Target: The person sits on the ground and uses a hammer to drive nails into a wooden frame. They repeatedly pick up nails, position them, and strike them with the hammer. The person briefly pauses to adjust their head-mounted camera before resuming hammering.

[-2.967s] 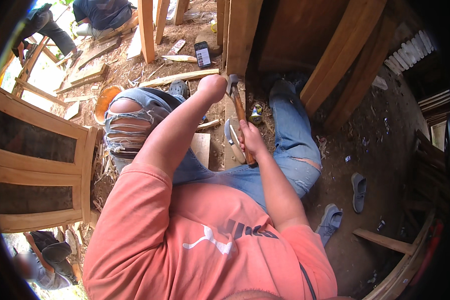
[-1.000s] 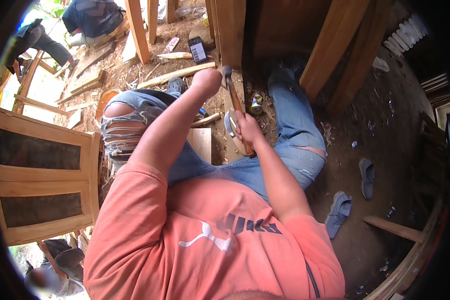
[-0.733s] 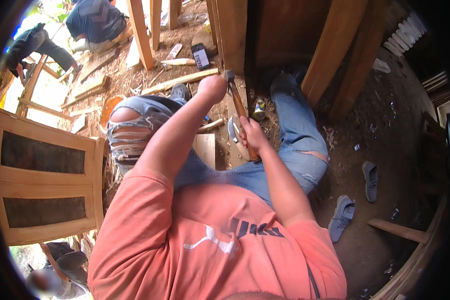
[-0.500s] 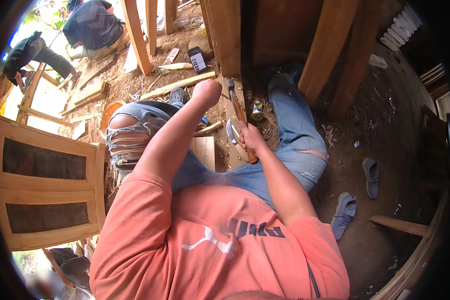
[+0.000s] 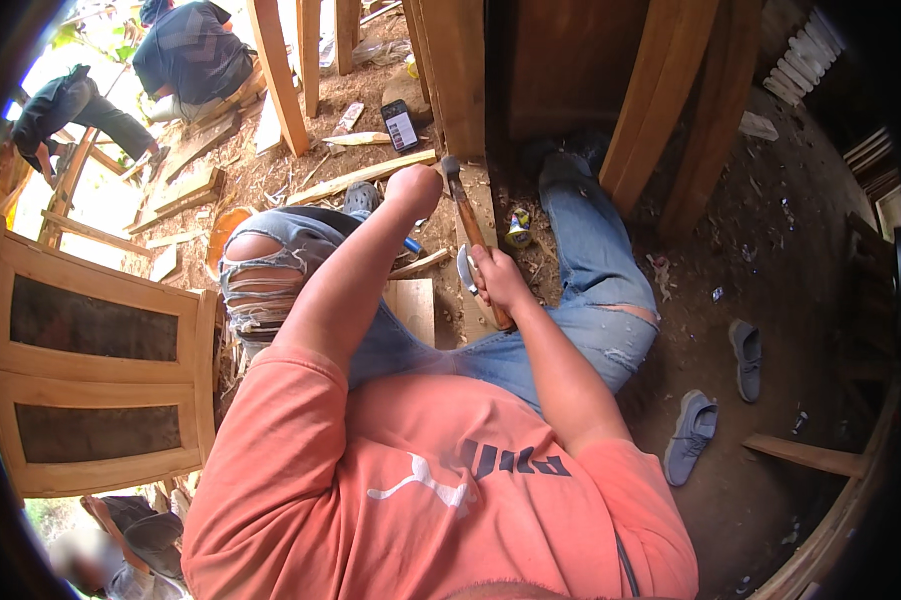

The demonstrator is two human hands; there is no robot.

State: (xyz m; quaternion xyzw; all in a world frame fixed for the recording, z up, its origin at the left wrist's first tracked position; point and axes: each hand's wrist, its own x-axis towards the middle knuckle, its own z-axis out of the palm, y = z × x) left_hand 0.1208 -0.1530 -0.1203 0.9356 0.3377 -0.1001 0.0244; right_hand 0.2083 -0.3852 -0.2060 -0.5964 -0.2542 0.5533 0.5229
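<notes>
My right hand (image 5: 500,278) is wrapped round the wooden handle of a hammer (image 5: 467,214), between my spread legs. The hammer's dark metal head points away from me, close to my left hand (image 5: 415,188). That left hand is a closed fist near the foot of an upright wooden frame (image 5: 452,100); what its fingers hold, if anything, is hidden. Under the hammer runs a plank (image 5: 480,190) on the ground. A curved silvery, blade-like thing (image 5: 463,268) lies beside my right hand, partly covered by it.
A phone (image 5: 399,127), wood offcuts and shavings lie beyond my left hand. A crumpled yellow packet (image 5: 518,228) is by my right leg. Leaning beams (image 5: 660,100) stand right; a panelled wooden frame (image 5: 100,370) is at left. Two people work far left. Grey shoes (image 5: 690,437) lie right.
The hammer's head has swung slightly left, closer to my left fist, and my right hand has shifted a little with it. My left hand stays closed in nearly the same place.
</notes>
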